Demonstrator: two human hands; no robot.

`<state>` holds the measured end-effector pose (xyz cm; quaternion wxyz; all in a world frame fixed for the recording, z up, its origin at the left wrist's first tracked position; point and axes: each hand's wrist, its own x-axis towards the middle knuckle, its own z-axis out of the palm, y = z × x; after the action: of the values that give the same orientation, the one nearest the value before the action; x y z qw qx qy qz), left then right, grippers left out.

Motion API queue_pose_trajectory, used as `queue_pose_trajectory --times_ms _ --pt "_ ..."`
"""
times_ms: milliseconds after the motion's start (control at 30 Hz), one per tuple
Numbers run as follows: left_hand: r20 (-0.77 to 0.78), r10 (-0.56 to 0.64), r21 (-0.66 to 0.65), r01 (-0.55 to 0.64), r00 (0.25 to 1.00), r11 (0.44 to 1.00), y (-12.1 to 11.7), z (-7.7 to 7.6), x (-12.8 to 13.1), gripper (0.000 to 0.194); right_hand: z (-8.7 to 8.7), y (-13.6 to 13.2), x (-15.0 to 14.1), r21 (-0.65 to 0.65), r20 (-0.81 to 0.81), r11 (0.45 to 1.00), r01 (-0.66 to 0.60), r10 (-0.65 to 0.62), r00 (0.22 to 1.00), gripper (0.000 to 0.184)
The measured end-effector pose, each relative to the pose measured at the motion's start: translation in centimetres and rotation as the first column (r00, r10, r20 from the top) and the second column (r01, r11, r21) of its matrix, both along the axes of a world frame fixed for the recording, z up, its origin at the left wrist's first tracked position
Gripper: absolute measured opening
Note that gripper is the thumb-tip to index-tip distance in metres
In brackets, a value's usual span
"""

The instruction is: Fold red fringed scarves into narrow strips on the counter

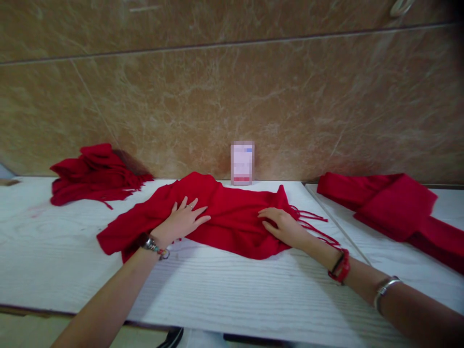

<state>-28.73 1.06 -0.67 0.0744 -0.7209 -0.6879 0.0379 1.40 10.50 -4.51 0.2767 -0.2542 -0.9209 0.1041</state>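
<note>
A red fringed scarf [232, 217] lies spread and somewhat wrinkled on the white wood-grain table, its tassels pointing right. My left hand [183, 224] rests flat on the left half of the scarf with its fingers spread. On the scarf's right part lies my right hand [284, 227], palm down, fingers slightly bent and thumb apart, close to the fringed end. Neither hand visibly grips the cloth. The scarf's left end is folded over itself, and part of it is hidden under my left forearm.
A crumpled red scarf [90, 176] with fringe sits at the back left. Another red cloth [395, 208], folded across itself, lies at the right. A small pixelated upright card or screen [242, 164] leans on the brown marble-look wall [217, 96]. The table's front edge [152, 323] runs below my arms.
</note>
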Motion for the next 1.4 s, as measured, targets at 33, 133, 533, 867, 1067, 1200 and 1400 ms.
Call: queue_pose_trajectory --times_ms 33,133,533,867,1067,1200,1400 --pt "0.004 0.042 -0.029 -0.042 0.999 0.999 0.1 0.0 -0.6 0.039 0.0 0.0 0.1 -0.003 -0.003 1.000 0.016 -0.016 1.000 0.025" --pt "0.026 0.238 -0.077 -0.235 0.971 0.969 0.3 0.0 -2.2 0.041 -0.1 0.2 0.3 -0.005 0.009 0.998 0.068 -0.068 0.998 0.027" --pt "0.095 -0.282 -0.049 0.287 0.955 0.957 -0.5 0.6 3.4 0.047 1.5 -0.4 1.5 -0.004 0.108 1.000 -0.027 0.028 0.994 0.042" --pt "0.200 -0.136 -0.230 0.181 0.970 0.956 0.2 0.1 1.4 0.067 3.8 -2.8 1.3 -0.099 0.239 0.958 -0.271 0.287 0.928 0.022" --pt "0.232 -0.155 -0.072 0.176 0.960 0.982 0.2 0.4 1.7 0.053 3.3 -1.9 2.1 -0.333 0.061 0.918 -0.217 0.250 0.966 0.030" --pt "0.197 -0.352 0.178 0.320 0.915 0.931 0.1 0.5 3.3 0.043 3.5 -0.1 3.9 -0.714 -0.161 0.610 -0.344 0.336 0.928 0.045" --pt "0.225 -0.425 -0.077 0.451 0.877 0.889 -0.6 0.4 3.9 0.052 3.9 1.4 6.2 -0.846 -0.246 0.306 -0.438 0.504 0.828 0.051"
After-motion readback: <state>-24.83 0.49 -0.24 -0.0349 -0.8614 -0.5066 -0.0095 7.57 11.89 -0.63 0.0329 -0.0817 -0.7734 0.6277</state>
